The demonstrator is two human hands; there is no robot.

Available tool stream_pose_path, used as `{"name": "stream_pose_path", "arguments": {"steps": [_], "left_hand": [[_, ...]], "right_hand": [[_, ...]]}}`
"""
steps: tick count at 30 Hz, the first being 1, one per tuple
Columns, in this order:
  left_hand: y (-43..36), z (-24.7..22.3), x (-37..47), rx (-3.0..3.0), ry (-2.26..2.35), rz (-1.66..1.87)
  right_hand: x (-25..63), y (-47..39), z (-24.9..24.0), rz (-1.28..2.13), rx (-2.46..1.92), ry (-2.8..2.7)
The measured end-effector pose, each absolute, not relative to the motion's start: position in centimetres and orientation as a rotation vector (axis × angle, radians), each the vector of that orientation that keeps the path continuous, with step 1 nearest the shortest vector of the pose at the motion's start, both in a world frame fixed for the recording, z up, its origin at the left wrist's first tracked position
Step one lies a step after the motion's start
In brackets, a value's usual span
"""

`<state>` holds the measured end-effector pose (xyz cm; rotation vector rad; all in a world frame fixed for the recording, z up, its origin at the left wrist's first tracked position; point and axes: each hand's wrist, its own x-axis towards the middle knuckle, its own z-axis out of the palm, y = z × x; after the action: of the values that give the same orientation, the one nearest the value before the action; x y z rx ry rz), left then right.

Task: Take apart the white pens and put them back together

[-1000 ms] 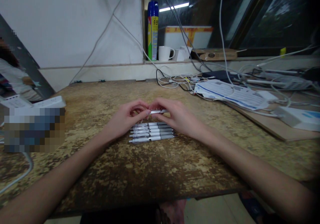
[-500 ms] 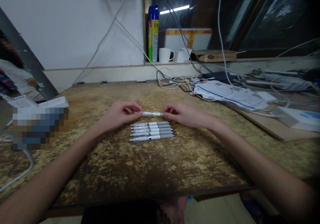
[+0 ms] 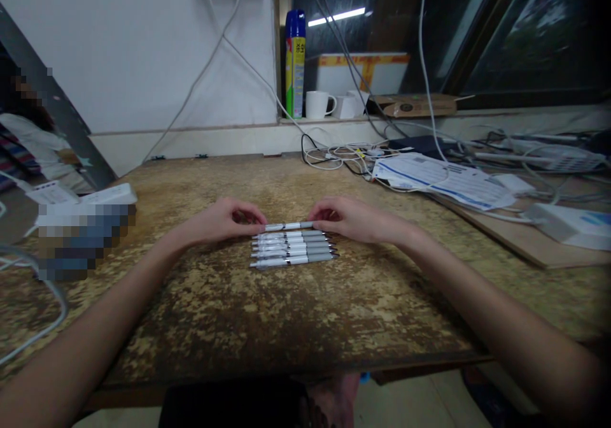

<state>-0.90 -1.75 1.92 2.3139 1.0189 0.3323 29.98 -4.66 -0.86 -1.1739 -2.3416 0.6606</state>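
A white and grey pen [image 3: 289,226] lies level between my two hands, just beyond a row of similar pens [image 3: 292,249]. My left hand [image 3: 233,219] pinches its left end between thumb and fingertips. At the grey right end, my right hand [image 3: 341,218] has its thumb and fingers closed on the same pen. Several pens of the row lie side by side on the worn wooden table [image 3: 267,326], their grey grips and tips pointing right. The nearest pen sits slightly apart from the others.
Papers [image 3: 443,176], tangled cables [image 3: 334,155] and a white power strip [image 3: 568,224] occupy the right side. A spray can [image 3: 295,65] and white mug [image 3: 319,104] stand on the sill. A blurred-out object [image 3: 86,237] lies left; a person [image 3: 35,138] is beyond.
Both hands have brought the held pen nearer to the far side of the row and slightly left. The view has shifted a little.
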Motion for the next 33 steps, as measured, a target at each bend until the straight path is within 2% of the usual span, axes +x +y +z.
{"name": "stream_pose_path", "arguments": {"steps": [9, 14, 24, 33], "left_hand": [[-1.9, 1.8, -0.8, 2.269, 0.959, 0.377], [-2.1, 1.8, -0.6, 2.269, 0.961, 0.406], [-2.1, 0.9, 0.2, 2.247, 1.154, 0.789], [-2.2, -0.2, 0.0, 2.176, 1.102, 0.829]], "right_hand": [[29.9, -5.1, -0.3, 0.750, -1.189, -2.294], [29.7, -5.4, 0.2, 0.685, -1.258, -2.281], [29.0, -4.8, -0.3, 0.493, -1.400, -2.144], [29.5, -3.5, -1.7, 0.571, -1.328, -1.950]]}}
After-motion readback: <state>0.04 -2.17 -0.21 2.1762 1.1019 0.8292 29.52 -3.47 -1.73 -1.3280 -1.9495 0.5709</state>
